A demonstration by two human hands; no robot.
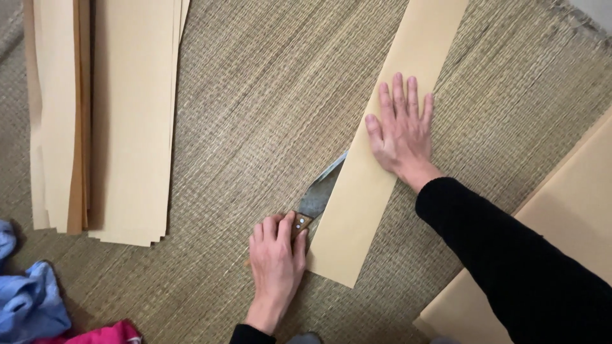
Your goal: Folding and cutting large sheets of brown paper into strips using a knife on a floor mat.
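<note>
Knife (317, 196) seemingly under paper strip (376, 159) edge

No packages, labels, signs or screens appear anywhere in the view, from twelve o'clock round the full dial to the centre.

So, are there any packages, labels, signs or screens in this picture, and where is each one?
None is in view: only plain tan paper strips and stacks on a woven mat, a knife, and blue and pink cloth. No print shows on any of them.
</note>
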